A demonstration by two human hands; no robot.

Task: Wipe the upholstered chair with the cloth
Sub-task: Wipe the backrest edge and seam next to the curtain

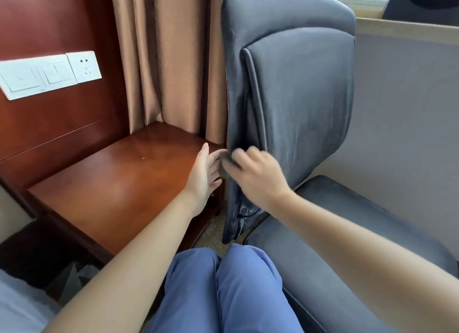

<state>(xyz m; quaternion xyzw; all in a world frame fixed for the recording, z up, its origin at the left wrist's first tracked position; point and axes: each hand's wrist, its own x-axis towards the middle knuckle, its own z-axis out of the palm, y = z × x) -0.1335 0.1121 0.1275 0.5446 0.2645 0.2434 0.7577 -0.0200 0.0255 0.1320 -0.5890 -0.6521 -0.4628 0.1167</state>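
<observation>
Right hand (258, 176) fingers curled over dark cloth (224, 170), pressing wad against left edge of chair (298, 84) backrest, low down; blurred, likely mid-stroke. Left hand (205, 175) fingers spread, holding nothing, palm beside same edge, probably steadying backrest. Seat below right. Wooden table (124, 178) just left.

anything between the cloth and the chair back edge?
Nothing visible. The right hand presses the dark cloth straight onto the chair back's left edge. The left hand is open beside it, over the wooden table, not blocking.
</observation>
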